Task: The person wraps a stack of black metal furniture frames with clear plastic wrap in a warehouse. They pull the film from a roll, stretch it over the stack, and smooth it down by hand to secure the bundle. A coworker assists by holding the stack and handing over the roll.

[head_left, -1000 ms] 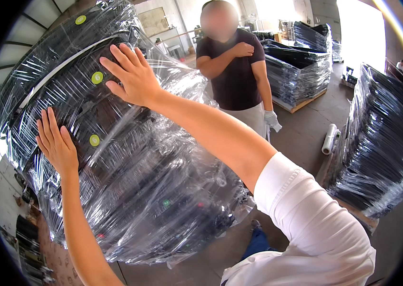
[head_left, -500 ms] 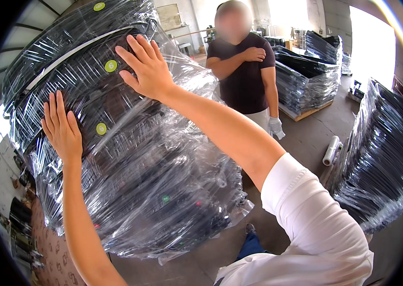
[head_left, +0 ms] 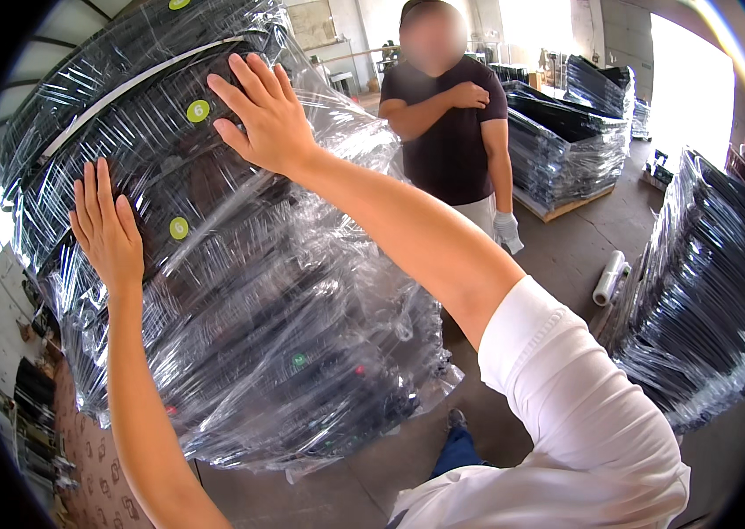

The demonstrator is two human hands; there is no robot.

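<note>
A tall stack of black goods (head_left: 302, 317), wrapped in clear stretch film, fills the left and middle of the head view. Round yellow-green stickers (head_left: 198, 111) show on its face, and a pale strip (head_left: 134, 93) curves across the upper part. My left hand (head_left: 110, 231) lies flat against the stack's left side, fingers stretched upward. Higher and further right, my right hand (head_left: 268, 119) presses on it with fingers spread, beside a sticker and just under the strip. Neither hand holds anything.
A person (head_left: 447, 115) in a dark shirt stands beyond the stack, one gloved hand hanging down. Another film-wrapped black stack (head_left: 698, 291) leans at the right, with a film roll (head_left: 608, 278) on the floor beside it. Behind, a wrapped load (head_left: 557, 150) rests on a wooden pallet.
Both hands and the stack appear slightly higher and further left in the picture. The palms stay on the film, and the other person keeps nearly the same pose.
</note>
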